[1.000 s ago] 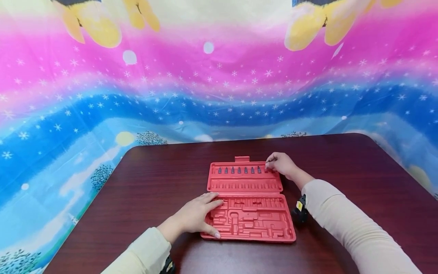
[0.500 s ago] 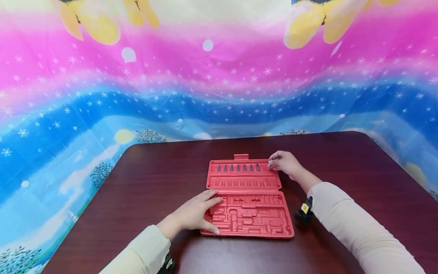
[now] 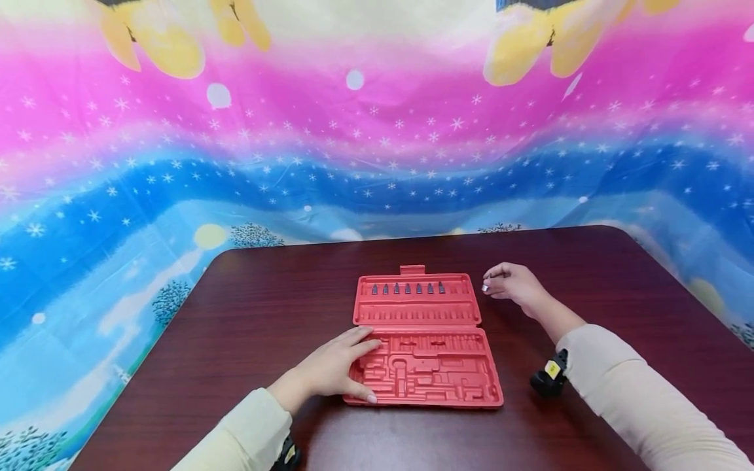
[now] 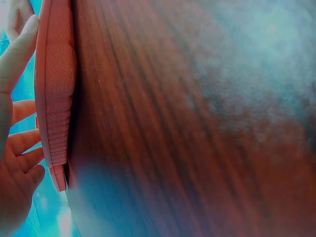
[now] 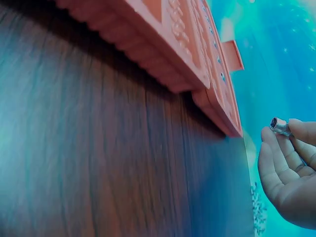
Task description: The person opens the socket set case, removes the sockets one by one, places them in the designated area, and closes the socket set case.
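A red plastic tool case (image 3: 430,366) lies unfolded on the table. Dark pointed bits (image 3: 408,288) stand in a row along the far half, whose right end shows no bit. My left hand (image 3: 330,366) rests with spread, fairly straight fingers on the left edge of the near half; the left wrist view shows its thumb against the case's side (image 4: 57,84). Off the case's far right corner, my right hand (image 3: 515,288) pinches a small silver socket (image 5: 280,126) between thumb and fingers. The socket's hollow end shows in the right wrist view, apart from the case.
The dark red-brown wooden table (image 3: 247,314) has rounded far corners. Behind it hangs a colourful printed cloth (image 3: 365,150). A red latch tab (image 3: 412,269) sticks out from the case's far edge.
My right hand has moved right, away from the case's far right corner, and the silver socket in its fingers has come into sight. My left hand has stayed on the case.
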A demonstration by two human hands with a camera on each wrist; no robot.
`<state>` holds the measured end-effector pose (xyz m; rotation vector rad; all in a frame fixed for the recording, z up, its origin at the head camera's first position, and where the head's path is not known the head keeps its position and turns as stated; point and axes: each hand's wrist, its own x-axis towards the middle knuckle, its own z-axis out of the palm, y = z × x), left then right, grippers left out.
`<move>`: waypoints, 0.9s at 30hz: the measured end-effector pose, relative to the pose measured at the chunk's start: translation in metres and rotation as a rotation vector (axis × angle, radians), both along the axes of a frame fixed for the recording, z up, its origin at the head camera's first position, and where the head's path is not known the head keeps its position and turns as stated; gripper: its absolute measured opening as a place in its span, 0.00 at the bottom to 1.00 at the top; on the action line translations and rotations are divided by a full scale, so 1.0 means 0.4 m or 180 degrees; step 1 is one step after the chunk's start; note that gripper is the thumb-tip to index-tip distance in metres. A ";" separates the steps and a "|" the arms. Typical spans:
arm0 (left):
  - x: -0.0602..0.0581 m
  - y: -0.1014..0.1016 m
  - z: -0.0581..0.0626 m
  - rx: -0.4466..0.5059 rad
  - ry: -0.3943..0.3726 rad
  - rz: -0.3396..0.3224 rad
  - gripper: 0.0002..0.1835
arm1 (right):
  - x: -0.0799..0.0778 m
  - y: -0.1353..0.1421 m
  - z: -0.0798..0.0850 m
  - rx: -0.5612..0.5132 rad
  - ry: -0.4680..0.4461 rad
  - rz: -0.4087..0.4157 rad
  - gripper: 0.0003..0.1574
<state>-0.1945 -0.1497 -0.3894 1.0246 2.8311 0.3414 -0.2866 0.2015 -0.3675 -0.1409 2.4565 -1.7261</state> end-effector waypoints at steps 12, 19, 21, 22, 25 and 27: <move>0.003 -0.003 0.003 -0.0037 0.0053 0.0006 0.49 | 0.037 0.069 -0.011 0.0038 0.0040 0.0038 0.22; 0.002 -0.005 0.002 -0.0067 0.0097 0.0009 0.49 | 0.053 0.098 -0.017 0.0109 0.0031 0.0038 0.22; 0.002 -0.005 0.002 -0.0074 0.0115 0.0003 0.49 | 0.058 0.104 -0.019 0.0117 0.0033 0.0062 0.21; 0.002 -0.006 0.002 -0.0085 0.0128 0.0001 0.49 | 0.060 0.106 -0.019 0.0117 0.0030 0.0071 0.21; 0.001 -0.005 0.001 -0.0112 0.0154 0.0000 0.49 | 0.065 0.111 -0.021 0.0114 0.0025 0.0096 0.21; 0.000 -0.004 0.001 -0.0122 0.0159 0.0002 0.49 | 0.065 0.115 -0.023 0.0112 0.0026 0.0113 0.22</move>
